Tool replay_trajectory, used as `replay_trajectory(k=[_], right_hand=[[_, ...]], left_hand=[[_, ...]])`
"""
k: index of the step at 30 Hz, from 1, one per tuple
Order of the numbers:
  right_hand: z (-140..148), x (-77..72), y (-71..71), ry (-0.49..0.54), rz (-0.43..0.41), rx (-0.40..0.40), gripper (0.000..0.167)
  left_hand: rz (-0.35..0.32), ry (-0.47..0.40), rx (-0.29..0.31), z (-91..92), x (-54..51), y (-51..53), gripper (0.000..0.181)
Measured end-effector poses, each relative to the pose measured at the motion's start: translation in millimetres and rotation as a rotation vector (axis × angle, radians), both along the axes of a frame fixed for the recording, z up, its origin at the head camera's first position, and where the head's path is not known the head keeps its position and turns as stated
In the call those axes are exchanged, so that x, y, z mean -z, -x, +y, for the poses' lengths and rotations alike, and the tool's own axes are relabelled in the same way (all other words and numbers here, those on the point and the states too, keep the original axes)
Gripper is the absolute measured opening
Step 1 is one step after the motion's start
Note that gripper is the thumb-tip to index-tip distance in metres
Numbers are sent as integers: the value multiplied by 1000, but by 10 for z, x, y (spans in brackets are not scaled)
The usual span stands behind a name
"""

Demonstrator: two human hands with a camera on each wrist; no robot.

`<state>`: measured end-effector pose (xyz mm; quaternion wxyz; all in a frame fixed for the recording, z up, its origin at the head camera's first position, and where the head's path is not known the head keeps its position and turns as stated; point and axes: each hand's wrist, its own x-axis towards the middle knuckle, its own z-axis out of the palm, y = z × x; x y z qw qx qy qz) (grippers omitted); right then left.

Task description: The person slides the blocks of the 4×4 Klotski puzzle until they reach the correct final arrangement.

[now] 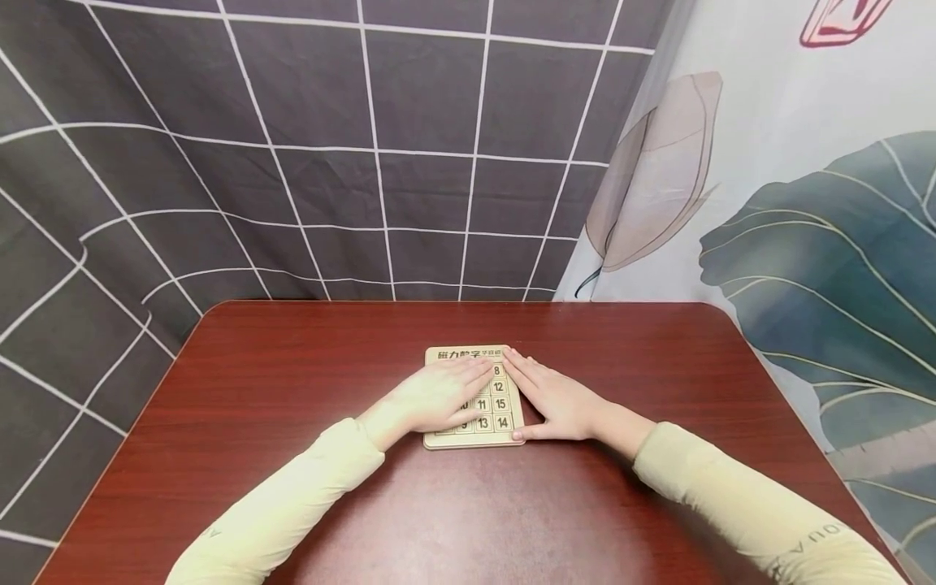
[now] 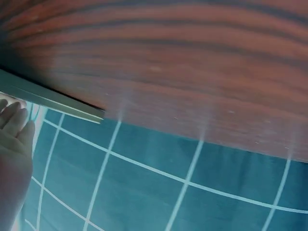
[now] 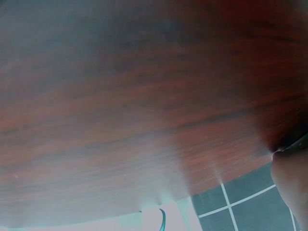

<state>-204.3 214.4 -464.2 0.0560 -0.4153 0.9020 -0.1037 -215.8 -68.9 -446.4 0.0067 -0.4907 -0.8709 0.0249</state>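
Note:
A cream number sliding puzzle (image 1: 475, 439) lies flat on the table, with dark characters along its top edge. Tiles 8, 12, 11, 15, 13 and 14 are readable; the left-hand tiles are mostly covered. Across them rests my left hand (image 1: 441, 396), its fingers extended toward the upper right. My right hand (image 1: 561, 402) touches the puzzle's right side, straight fingers at the top corner and thumb at the bottom corner. The left wrist view catches the board's edge (image 2: 57, 100) beside some fingers (image 2: 17, 122). Only a blurred part of the right hand (image 3: 291, 180) enters the right wrist view.
The reddish-brown wooden table (image 1: 307, 349) extends around the puzzle on all sides. Behind it hangs a dark curtain (image 1: 424, 191) with a white grid. A pale curtain (image 1: 768, 106) with large leaf prints hangs along the right.

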Motion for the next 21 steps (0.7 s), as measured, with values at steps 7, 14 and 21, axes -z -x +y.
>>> replay_trajectory(k=[7,14,21], right_hand=[[3,17,-8,-8,1,4,113],[-8,6,-9,-10,-5,7,113],[-18,-23,-22,-3,-4,5,114]], left_hand=[[4,-33,-12,-221,2,6,68],[16,-39,-21,-416,-22,-46,66],[36,-44,-8,-432,-23,-72,63]])
